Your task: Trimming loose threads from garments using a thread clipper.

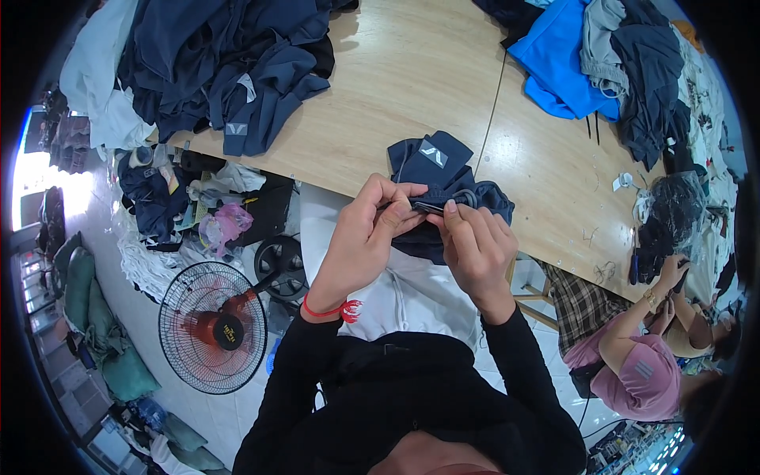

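Garment, navy (443,186), folded, with grey label patch; lying at the near edge of the wooden table (396,87), its hem raised off the surface. Left hand (366,237): thumb and fingers pinched shut on the hem edge; red cord at the wrist. Right hand (475,241): pinched on the same edge, just beside the left. Step, as judged: close work on the hem or drawcord opening. Next move calls for a steady fine pinch. Nearby: heap of dark clothing (229,71), blue garment (562,63), red floor fan (214,328).
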A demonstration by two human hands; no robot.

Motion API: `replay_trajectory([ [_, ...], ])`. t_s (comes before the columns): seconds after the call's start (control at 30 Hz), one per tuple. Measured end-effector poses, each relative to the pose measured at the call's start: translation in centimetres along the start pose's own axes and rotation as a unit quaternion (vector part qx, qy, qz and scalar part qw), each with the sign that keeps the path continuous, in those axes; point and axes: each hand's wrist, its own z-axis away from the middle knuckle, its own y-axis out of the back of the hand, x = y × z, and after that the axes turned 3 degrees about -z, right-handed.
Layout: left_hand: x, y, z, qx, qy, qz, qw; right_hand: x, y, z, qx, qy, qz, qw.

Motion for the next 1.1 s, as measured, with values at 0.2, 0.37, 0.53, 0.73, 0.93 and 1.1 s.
replay_trajectory([
  [0.2, 0.0, 0.0, 0.0, 0.008, 0.003, 0.015, 1.0, 0.0, 0.2, 0.1, -0.003, -0.042, -0.041, 0.998],
  [0.37, 0.3, 0.8, -0.4, 0.011, 0.013, 0.012, 1.0, 1.4, 0.8, 0.1, 0.063, -0.363, -0.308, 0.877],
  [0.53, 0.2, -0.4, -1.3, -0.012, 0.01, 0.04, 0.999, 4.4, 1.1, -0.6, -0.064, -0.192, -0.287, 0.937],
  [0.73, -3.7, 5.4, 0.9, 0.133, -0.054, -0.017, 0.989, 5.7, -3.6, 2.8, 0.023, -0.248, -0.279, 0.927],
  [0.93, -9.9, 21.7, -1.7, 0.315, -0.023, -0.389, 0.865, 5.0, -2.4, 2.3, 0.051, -0.316, -0.31, 0.895],
  [1.1, -2.8, 6.7, -4.5, 0.119, -0.332, -0.469, 0.81, 4.3, -0.6, 2.3, 0.054, -0.28, -0.276, 0.918],
])
